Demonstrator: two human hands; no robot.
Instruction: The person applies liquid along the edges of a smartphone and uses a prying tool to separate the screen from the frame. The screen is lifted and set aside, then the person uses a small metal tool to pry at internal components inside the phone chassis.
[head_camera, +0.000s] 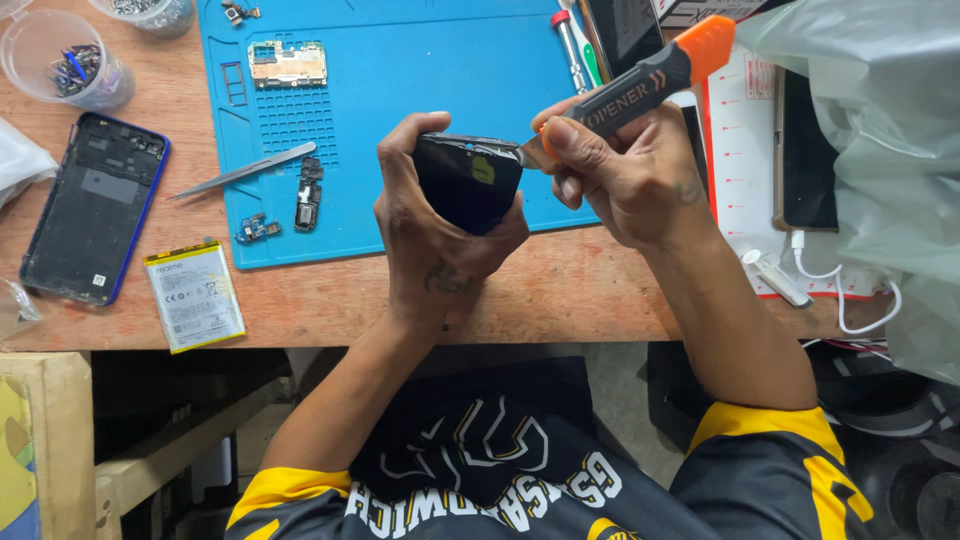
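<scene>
My left hand (440, 215) clamps phone screen assembly (468, 182) above blue mat (450, 60). My right hand (625, 170) grips opener tool (640, 85), blade at top corner seam. Keep blade shallow, lever gently, slide along edge.

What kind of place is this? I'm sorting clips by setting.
Most likely a phone repair bench. A blue work mat carries a bare circuit board and tweezers, a loose battery lies on the wooden table, and the right hand works an opening tool into a phone screen.
</scene>
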